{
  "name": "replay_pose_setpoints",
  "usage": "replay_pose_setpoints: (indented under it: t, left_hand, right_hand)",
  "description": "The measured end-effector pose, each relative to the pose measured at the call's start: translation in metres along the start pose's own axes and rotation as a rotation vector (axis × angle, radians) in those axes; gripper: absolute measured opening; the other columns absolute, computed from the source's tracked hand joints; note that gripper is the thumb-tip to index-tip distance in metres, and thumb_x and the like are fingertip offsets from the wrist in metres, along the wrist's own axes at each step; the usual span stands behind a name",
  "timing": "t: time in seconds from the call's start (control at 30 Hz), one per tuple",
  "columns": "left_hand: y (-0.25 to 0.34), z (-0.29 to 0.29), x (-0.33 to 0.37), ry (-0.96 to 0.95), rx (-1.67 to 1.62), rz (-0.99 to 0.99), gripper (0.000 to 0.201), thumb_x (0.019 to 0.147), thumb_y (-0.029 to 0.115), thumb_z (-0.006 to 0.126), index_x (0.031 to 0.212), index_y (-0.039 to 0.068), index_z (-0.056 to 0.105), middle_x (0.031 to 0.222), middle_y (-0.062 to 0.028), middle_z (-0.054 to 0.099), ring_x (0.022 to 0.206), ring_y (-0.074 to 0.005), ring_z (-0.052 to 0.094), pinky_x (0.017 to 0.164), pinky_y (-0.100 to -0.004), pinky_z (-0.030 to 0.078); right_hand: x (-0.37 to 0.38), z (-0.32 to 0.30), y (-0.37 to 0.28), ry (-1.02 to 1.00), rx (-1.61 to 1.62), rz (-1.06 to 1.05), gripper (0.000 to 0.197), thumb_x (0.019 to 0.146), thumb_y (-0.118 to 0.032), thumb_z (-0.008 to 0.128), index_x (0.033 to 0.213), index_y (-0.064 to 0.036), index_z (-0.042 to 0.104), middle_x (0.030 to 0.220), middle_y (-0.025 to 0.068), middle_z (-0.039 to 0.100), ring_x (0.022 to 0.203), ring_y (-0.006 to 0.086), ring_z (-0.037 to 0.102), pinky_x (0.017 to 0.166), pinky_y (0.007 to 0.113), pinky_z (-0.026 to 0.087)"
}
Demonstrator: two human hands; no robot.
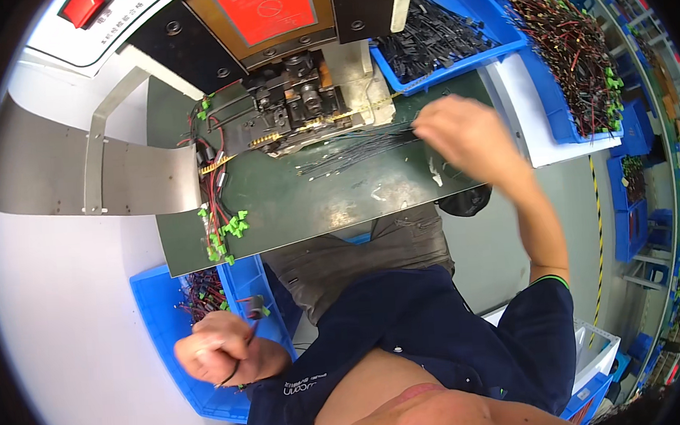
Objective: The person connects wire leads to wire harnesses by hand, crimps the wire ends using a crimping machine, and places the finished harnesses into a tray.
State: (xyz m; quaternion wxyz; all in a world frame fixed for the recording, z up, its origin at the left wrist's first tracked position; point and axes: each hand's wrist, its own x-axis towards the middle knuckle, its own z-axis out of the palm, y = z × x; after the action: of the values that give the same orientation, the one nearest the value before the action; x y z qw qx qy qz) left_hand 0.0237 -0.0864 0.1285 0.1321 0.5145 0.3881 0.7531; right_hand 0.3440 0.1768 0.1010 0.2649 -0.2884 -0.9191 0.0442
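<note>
My left hand (220,348) is closed round a thin dark wire lead at the lower left, over a blue bin (155,302). A small dark piece (257,307) with a bit of green and red stands out beside its fingers. On the green worktable (278,216) lies a loose bundle of thin black wires (352,153). My right hand (464,135), slightly blurred, curls over the right end of that bundle. Its fingertips point down, and what they pinch is hidden. Behind the wires sits a press machine (302,98) with a dark metal tool head.
Red and black leads with green connectors (220,220) lie at the table's left edge, beside a curved metal chute (120,175). A blue bin (456,77) of black parts stands back right. Beyond it, another blue tray (556,113) holds many leads.
</note>
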Motion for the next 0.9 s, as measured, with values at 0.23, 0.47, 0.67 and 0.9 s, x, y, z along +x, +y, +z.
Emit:
replay_pose_setpoints:
  t: [0.23,0.47,0.67,0.9]
  left_hand:
    - [-0.021,0.038,-0.007,-0.532,0.069,-0.529,0.016,0.095,0.002,0.064,0.105,-0.004,0.074,0.072,-0.0095,0.068,0.058,-0.0148,0.062,0.054,-0.0270,0.047]
    - [-0.115,0.063,-0.028,-0.220,-0.198,-0.792,0.019,0.102,0.000,0.061,0.118,-0.004,0.069,0.095,-0.0131,0.074,0.073,-0.0135,0.064,0.067,-0.0257,0.053]
    - [-0.146,0.065,-0.023,-0.038,-0.240,-0.695,0.013,0.101,0.000,0.063,0.111,-0.005,0.068,0.097,-0.0128,0.073,0.081,-0.0153,0.068,0.072,-0.0265,0.056]
    - [-0.151,0.071,-0.023,0.296,-0.485,-0.903,0.013,0.099,-0.001,0.065,0.111,-0.007,0.069,0.099,-0.0124,0.072,0.085,-0.0185,0.071,0.077,-0.0284,0.059]
  right_hand:
    - [-0.002,0.090,0.008,-0.035,-0.150,0.045,0.014,0.087,-0.019,0.073,0.084,-0.0067,0.069,0.089,0.0045,0.061,0.088,0.0245,0.061,0.077,0.038,0.052]
    - [-0.004,0.075,0.005,0.075,0.079,-0.181,0.013,0.088,-0.009,0.072,0.094,-0.0040,0.062,0.091,0.0066,0.064,0.083,0.0267,0.066,0.071,0.038,0.055]
    - [-0.004,0.054,-0.004,0.127,0.262,-0.095,0.020,0.084,0.002,0.077,0.101,0.0007,0.067,0.093,0.0135,0.071,0.083,0.0297,0.071,0.070,0.036,0.058]
    - [0.006,0.021,-0.019,0.441,0.273,-0.029,0.016,0.083,0.007,0.078,0.097,0.0024,0.069,0.087,0.0137,0.073,0.075,0.0245,0.072,0.064,0.033,0.057]
